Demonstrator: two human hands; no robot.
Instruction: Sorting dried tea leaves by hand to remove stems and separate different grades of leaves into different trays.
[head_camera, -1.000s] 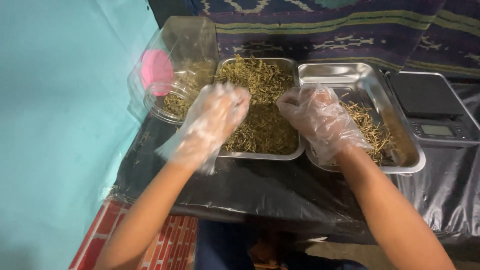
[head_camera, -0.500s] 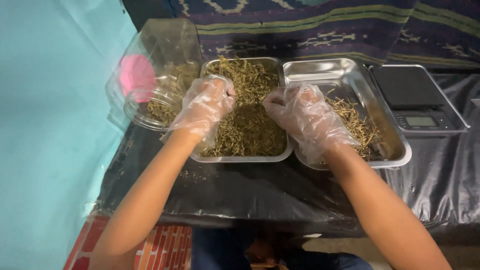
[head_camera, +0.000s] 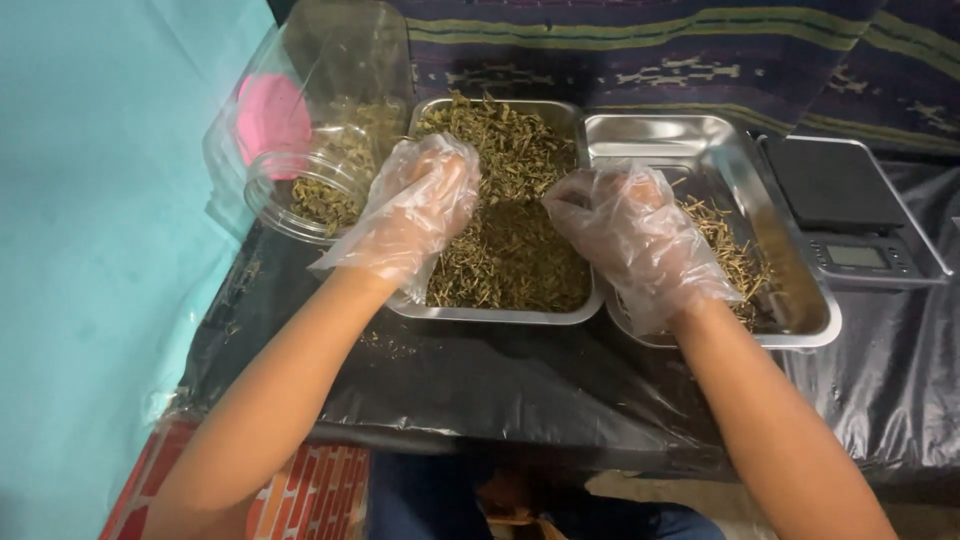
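Steel tray (head_camera: 500, 316) of dried herb (head_camera: 510, 250); left hand (head_camera: 425, 205) has drawn back from the pile, curled — right hand (head_camera: 630, 235) stays pinching stems; sorting continues.

My left hand (head_camera: 425, 205) and right hand (head_camera: 625, 230), both in clear plastic gloves, curl over the dried herbs (head_camera: 510, 240) in a metal tray (head_camera: 500, 314). At 3 o'clock sits another tray (head_camera: 800, 330); at 9 o'clock, a tipped jar (head_camera: 310, 150).

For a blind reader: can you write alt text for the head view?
Two gloved hands, left hand and right hand, pick through dried herbs in a steel tray. A second tray, a tipped jar and a scale sit alongside.
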